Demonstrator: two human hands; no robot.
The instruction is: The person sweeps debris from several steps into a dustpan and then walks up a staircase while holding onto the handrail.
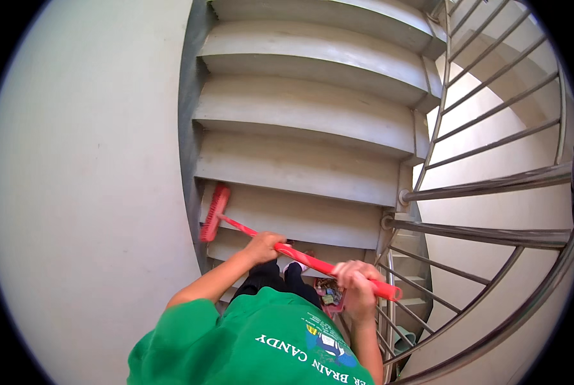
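Note:
A red push broom runs diagonally across the stairs before me. Its bristled head rests at the left end of a concrete step, beside the wall. My left hand is wrapped around the middle of the red broom handle. Closer to the handle's end, my right hand grips it too, slightly blurred. A red dustpan holding mixed litter sits low by my right forearm, partly hidden by that hand and my shirt.
Several curved steps rise ahead. A smooth pale wall bounds the left side. On the right stand metal railings with an open stairwell beyond. Farther down is a pale green bucket. My foot is on a step below the broom.

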